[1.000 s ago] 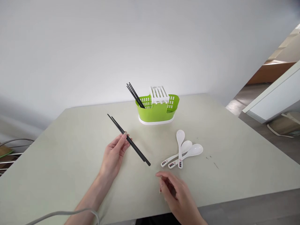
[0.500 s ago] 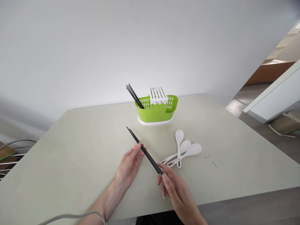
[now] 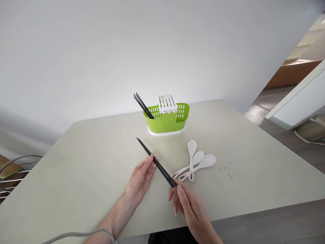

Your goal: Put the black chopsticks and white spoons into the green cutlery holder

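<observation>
A pair of black chopsticks [image 3: 163, 171] slants over the table between my hands, thin tips pointing up and left. My left hand [image 3: 142, 176] pinches the pair near the middle between thumb and fingers. At the thick ends, my right hand [image 3: 189, 206] grips with thumb and forefinger, the other fingers loosely curled. Just beyond my right hand lie three white spoons [image 3: 192, 147], crossing at their handles. Farther back stands a green utensil basket [image 3: 166, 122] with a white slatted top piece [image 3: 167, 103] and white base. Several black chopsticks [image 3: 142, 104] lean in its left compartment.
A pale table [image 3: 88, 162] carries everything and meets a white wall [image 3: 127, 51] at the back. Dark marks [image 3: 228, 174] show right of the spoons. A grey cable [image 3: 76, 234] crosses my left forearm. A metal rack [image 3: 17, 173] stands beyond the left edge.
My right fingers have shifted slightly at the chopsticks' thick ends, and those ends lie a little differently. The view has turned slightly, so basket and spoons appear farther left.
</observation>
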Demonstrator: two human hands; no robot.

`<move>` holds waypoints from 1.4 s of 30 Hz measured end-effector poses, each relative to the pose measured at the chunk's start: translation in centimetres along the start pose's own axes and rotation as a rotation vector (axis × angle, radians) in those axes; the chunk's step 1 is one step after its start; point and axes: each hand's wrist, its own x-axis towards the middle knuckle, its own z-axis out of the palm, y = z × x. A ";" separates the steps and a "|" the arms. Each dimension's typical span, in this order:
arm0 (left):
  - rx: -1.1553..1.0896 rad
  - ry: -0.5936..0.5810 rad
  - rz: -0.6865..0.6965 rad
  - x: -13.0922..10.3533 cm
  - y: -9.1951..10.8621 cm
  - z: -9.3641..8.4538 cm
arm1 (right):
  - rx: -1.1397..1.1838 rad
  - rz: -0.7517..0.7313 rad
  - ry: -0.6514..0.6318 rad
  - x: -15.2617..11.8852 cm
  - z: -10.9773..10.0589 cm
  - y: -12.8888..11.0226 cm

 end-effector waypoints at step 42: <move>0.266 -0.144 0.212 0.2 1.2 -3.7 | -0.138 0.057 0.112 0.0 0.2 -0.3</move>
